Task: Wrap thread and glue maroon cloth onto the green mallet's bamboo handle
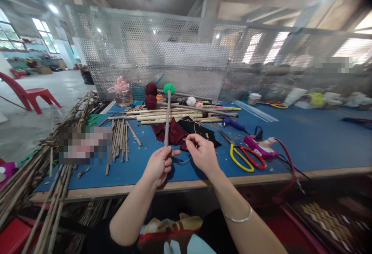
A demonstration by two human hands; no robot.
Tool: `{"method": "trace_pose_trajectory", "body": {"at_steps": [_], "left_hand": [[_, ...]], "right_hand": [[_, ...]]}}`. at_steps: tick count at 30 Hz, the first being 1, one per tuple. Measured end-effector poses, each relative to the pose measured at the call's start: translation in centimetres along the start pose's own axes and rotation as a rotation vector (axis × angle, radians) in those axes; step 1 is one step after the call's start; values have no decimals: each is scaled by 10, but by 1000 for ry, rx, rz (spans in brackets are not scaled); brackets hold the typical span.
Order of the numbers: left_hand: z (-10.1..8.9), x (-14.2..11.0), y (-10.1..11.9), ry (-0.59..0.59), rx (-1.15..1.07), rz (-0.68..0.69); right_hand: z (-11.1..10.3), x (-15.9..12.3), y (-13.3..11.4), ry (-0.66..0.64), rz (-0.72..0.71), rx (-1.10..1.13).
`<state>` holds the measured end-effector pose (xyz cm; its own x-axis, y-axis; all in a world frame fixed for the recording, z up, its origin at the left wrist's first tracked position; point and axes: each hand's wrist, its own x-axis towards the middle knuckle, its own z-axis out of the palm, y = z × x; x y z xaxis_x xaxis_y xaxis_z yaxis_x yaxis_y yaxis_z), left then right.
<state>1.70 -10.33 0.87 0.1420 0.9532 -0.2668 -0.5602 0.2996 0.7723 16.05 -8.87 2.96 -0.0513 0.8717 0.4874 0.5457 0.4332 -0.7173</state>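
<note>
The stick [167, 124] was slim, straight and grey-brown, with a smooth, faintly shiny surface, and it bore a round, bright green ball [169, 89] at its far end. The ball was much wider than the stick and looked fuzzy, like wound yarn. The stick was held up above the table [308, 141] near the middle of its front edge, pointing toward the back edge and leaning very slightly right at the ball; its near end was hidden in the left hand [158, 167]. That hand's fingers were curled around it, thumb on top, forefinger stretched out to the right. Just beside it, the right hand [202, 154] pinched a thin thread [183, 163] between thumb and forefinger, and a slack loop hung between the hands. Beyond them lay a dark red cloth [177, 132] and a black cloth [200, 128], then pale rods [154, 119] running roughly along the back edge, with two dark red balls [150, 96] behind. Scissors [245, 155] with one yellow and one red handle lay nearer the front edge, right of the right hand, beside a purple tool [263, 148].
</note>
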Motion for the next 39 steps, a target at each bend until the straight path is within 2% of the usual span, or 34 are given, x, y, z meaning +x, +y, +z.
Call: {"method": "trace_pose_trajectory", "body": {"at_steps": [4, 6, 10, 12, 14, 16, 21, 23, 26, 28, 32, 34, 36, 39], "left_hand": [[2, -2, 1, -3, 7, -1], [2, -2, 0, -7, 7, 1], [2, -1, 1, -2, 5, -6], [2, -1, 2, -6, 8, -11], [2, -1, 1, -9, 14, -9], [2, -1, -1, -6, 29, 12], [1, 1, -8, -29, 88, 77], [1, 2, -9, -47, 99, 98], [2, 1, -8, -44, 104, 110], [2, 1, -7, -32, 100, 100], [2, 1, -7, 61, 70, 119], [2, 3, -7, 99, 47, 131], [2, 5, -7, 91, 27, 125], [2, 5, -6, 55, 14, 72]], "right_hand": [[-7, 5, 13, 69, 48, -7], [-16, 9, 22, 174, 103, -113], [-36, 16, 39, 472, 161, -346], [-38, 15, 42, 486, 115, -330], [-30, 10, 40, 369, 73, -188], [-15, 2, 33, 179, 66, 30], [20, -8, 11, -259, 147, 481], [24, -2, 5, -420, 244, 534], [24, 16, 2, -665, 386, 478], [23, 30, 3, -771, 369, 388], [22, 57, 7, -707, 165, 203], [19, 68, 11, -687, 108, 162], [14, 77, 19, -663, 76, 143], [8, 84, 36, -541, 56, 44]]}}
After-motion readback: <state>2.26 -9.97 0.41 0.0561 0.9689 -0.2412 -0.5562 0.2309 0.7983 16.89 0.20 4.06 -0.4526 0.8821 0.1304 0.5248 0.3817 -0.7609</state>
